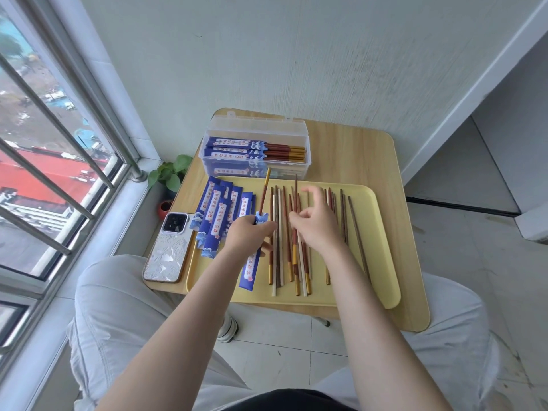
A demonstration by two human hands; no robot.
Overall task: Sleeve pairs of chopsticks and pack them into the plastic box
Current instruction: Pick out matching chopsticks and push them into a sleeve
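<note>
- Left hand [247, 232] fingers grip blue sleeve [252, 264], one chopstick [264, 192] sticking out beyond them.
- Right hand [315, 225] fingers loosely spread, holding nothing, over loose chopsticks [292, 247] on yellow tray [376, 247].
- Plastic box [256, 151] beyond both hands, sleeved pairs inside.

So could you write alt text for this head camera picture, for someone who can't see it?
Seen from above, a person's left hand grips a blue paper sleeve with one chopstick in it, while the right hand reaches into loose chopsticks on a yellow tray. Behind sits a clear plastic box of sleeved pairs.
</note>
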